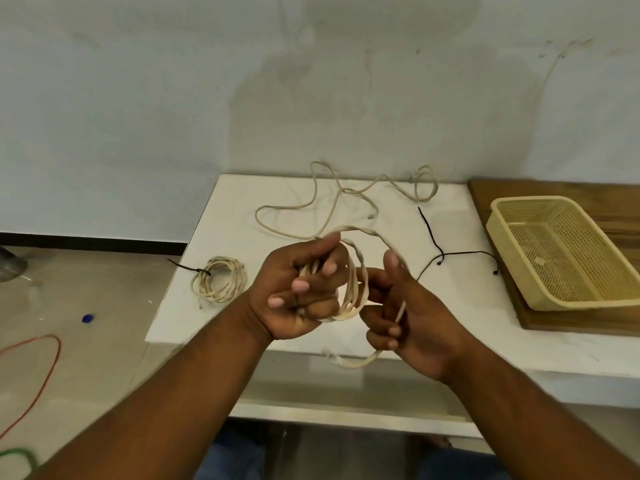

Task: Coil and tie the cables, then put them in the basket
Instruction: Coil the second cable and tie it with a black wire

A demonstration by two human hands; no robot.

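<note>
Item in work: cream cable (346,315), part-coiled, its loops gripped in my left hand (301,289) above the front edge of the counter (214,237). Its tail runs through the curled fingers of my right hand (408,317), and the loose length trails back over the counter. Finished: one coil (220,278), bound with a black tie, on the counter's left side; further black ties (431,233) lie near the basket (512,268), which sits on a board (554,322).
</note>
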